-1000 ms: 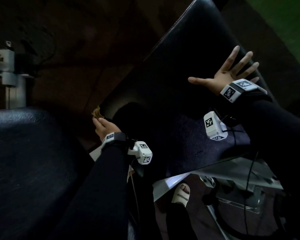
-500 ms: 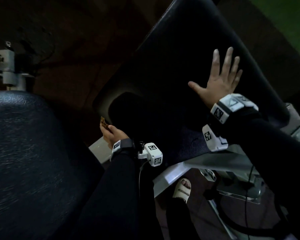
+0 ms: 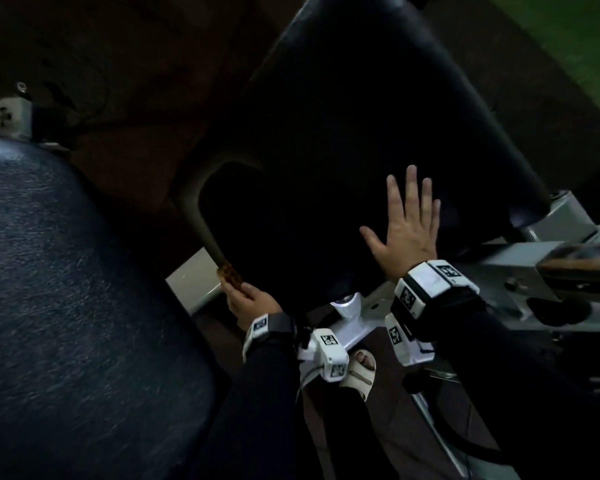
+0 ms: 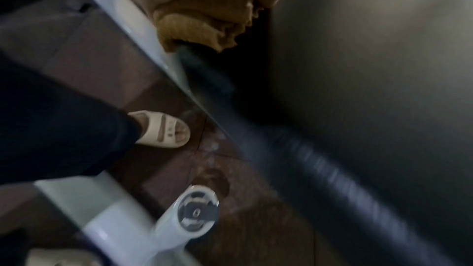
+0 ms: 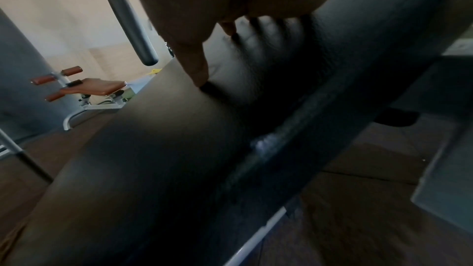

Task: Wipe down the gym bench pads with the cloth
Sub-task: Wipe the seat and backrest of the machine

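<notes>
A black bench pad [image 3: 361,133] runs from the centre up to the right in the head view. My right hand [image 3: 409,220] lies flat on it with straight, spread fingers [image 5: 194,64]. My left hand [image 3: 250,299] grips a bunched yellow-brown cloth [image 3: 229,273] at the pad's lower left edge. In the left wrist view the cloth [image 4: 204,19] presses against the rim of the pad [image 4: 358,68]. A second black pad [image 3: 66,306] fills the left of the head view.
The white metal bench frame [image 3: 354,327] shows below the pad, with a round end cap [image 4: 197,213]. My foot in a cream sandal [image 3: 359,372] stands on the brown floor. Another bench with orange pads [image 5: 94,86] stands further off. Green flooring [image 3: 568,46] lies top right.
The view has shifted down the bench. My right hand has slid down the pad toward its lower end, fingers still straight. My left hand with the cloth has moved down along the pad's left edge.
</notes>
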Motion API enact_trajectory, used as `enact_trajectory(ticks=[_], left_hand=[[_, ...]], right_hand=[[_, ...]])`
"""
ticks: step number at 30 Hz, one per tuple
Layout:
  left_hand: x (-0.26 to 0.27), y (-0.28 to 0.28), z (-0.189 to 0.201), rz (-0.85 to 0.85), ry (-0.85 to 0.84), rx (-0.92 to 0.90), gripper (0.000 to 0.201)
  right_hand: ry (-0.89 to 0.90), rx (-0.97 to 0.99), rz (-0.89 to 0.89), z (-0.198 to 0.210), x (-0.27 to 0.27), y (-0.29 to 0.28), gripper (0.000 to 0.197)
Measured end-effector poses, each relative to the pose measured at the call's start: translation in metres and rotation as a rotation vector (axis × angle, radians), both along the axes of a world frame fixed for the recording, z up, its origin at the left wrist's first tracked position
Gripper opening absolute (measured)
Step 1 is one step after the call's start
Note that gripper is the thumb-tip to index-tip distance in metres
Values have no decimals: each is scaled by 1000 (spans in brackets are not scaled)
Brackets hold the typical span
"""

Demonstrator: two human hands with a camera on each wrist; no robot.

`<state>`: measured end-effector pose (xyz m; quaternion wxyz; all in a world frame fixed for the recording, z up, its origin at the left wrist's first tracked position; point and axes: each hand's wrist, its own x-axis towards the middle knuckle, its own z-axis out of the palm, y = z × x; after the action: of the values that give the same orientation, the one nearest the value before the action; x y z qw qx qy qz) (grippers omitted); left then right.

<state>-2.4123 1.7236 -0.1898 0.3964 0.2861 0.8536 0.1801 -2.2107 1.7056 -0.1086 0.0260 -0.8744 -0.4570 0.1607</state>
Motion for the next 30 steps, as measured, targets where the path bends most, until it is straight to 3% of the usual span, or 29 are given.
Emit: enact_trajectory(ticks=[8, 12, 15, 17, 20, 23, 25, 30], left_hand=[[-11, -62, 1, -15, -25, 24, 53], [-7, -65, 15, -16, 23, 218, 58], [4, -57, 30, -200, 74, 493, 63], [17, -47, 40, -357, 66, 584, 70], [40, -32, 55, -715, -53, 482, 78], [52, -28, 58, -1072, 23, 315, 68], [50, -26, 60, -1153, 105, 262, 61], [34, 18, 61, -1144, 183, 225, 53]], right_hand=[[65, -64, 55, -1, -8, -33, 85], [77, -125, 76, 0, -10, -42, 83], [79, -153, 82, -1, -10, -49, 80], [89, -158, 78, -1, -11, -52, 79], [95, -156, 64, 0, -13, -52, 78], [97, -155, 44, 1, -16, -51, 78], [99, -156, 28, 1, -19, -50, 77], [86, -129, -23, 5, -26, -44, 75]])
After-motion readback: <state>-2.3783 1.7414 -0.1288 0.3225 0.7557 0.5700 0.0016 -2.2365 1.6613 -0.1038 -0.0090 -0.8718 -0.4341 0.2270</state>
